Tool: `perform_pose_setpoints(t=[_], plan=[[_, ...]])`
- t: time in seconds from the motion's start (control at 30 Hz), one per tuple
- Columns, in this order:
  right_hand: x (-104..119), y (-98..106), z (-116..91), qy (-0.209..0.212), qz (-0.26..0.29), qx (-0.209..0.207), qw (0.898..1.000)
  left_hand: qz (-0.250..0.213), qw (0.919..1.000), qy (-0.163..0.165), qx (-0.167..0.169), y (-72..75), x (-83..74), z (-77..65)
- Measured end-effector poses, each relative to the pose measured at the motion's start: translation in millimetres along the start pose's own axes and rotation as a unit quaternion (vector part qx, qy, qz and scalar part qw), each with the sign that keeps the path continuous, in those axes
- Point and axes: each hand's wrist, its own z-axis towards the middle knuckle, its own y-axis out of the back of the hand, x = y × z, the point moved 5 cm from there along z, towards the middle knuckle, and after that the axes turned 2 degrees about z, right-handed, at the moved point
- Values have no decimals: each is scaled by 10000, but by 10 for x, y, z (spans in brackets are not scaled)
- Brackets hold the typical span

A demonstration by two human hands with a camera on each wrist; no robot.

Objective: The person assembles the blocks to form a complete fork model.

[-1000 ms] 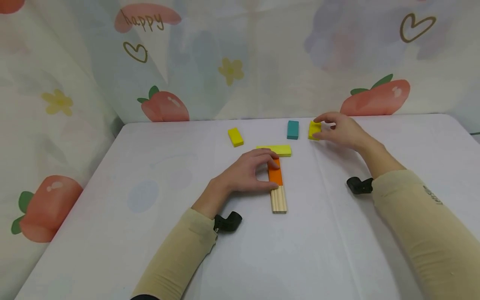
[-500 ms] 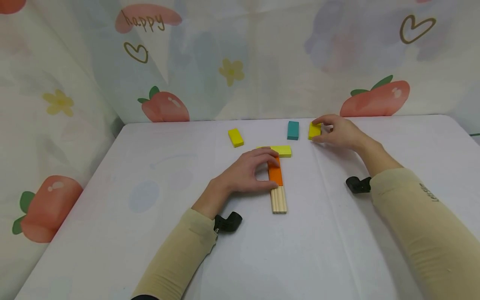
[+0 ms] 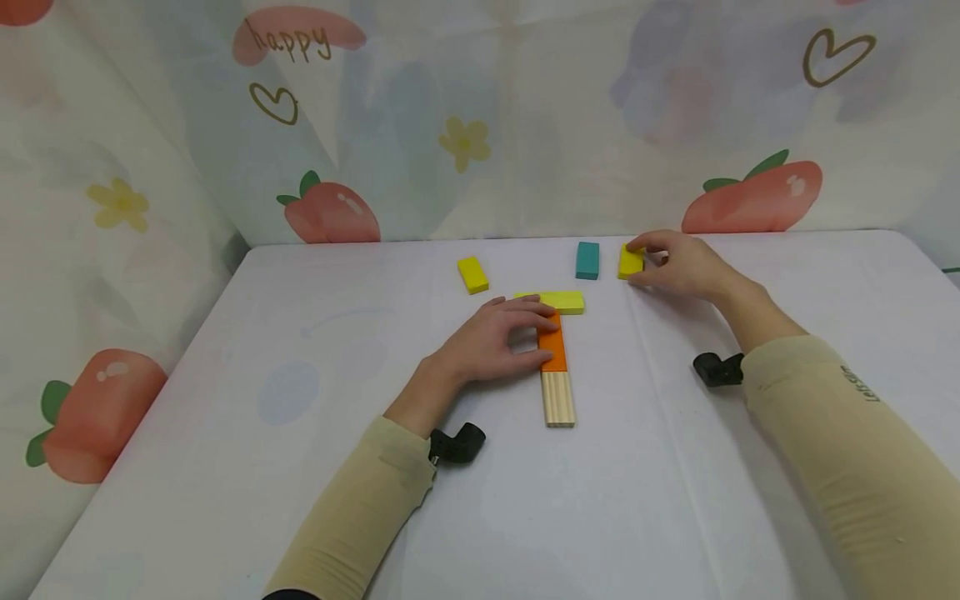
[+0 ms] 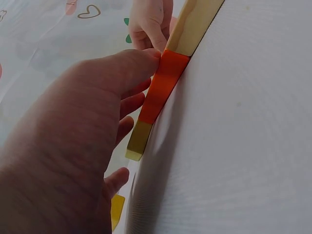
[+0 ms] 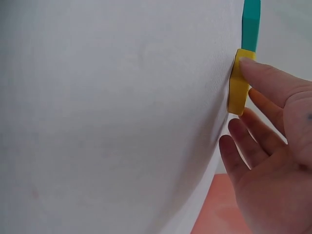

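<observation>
Here's the head view: out toward the far edge of the bench [image 3: 615, 500], the right hand [image 3: 678, 267] has a yellow block [image 3: 627, 263] between thumb and index, thumb at the near end, index at the far one. Just left of it lies a teal block [image 3: 587, 261], so a pinch on the ends looks the smart choice: fingers along the sides could bump that neighbour.

Closer in, the left hand [image 3: 491, 342] rests loosely bent fingers on an orange block [image 3: 553, 342], which touches a wooden block [image 3: 558, 402] at its near end. A yellow-green block [image 3: 567, 302] lies crosswise beyond, partly covered. Light pressure is the thing here, I'd say; a heavy thumb may skew that line.

Over to the left wrist: the thumb tip sits by the joint of orange and wood, other fingers spread, no pinch showing. Best kept off that seam.

Right wrist now: thumb flat against the yellow, remaining fingers free, the index's contact hidden. A level, even squeeze should stop the block twisting.
</observation>
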Motion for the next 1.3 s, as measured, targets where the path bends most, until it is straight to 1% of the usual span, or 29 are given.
perform_pose_setpoints(t=[0.23, 0.53, 0.77, 0.93, 1.13, 1.3], plan=[[-4, -1, 16, -11, -51, 9, 10000, -93, 9999, -62, -5, 4, -3, -9], [-11, 12, -2, 72, -47, -10, 10000, -136, 9999, 46, 8, -8, 6, -1], [-10, 20, -37, 62, 62, 52, 9999, -236, 9997, 39, -2, -3, 4, -3], [44, 8, -67, 202, 97, 192, 9996, -282, 9995, 99, 33, -6, 9, -2], [158, -8, -113, 476, 13, 224, 9986, -331, 9994, 120, 44, -4, 5, 2], [163, -26, -127, 445, -26, 275, 9986, -401, 9991, 120, 68, -2, 2, 0]])
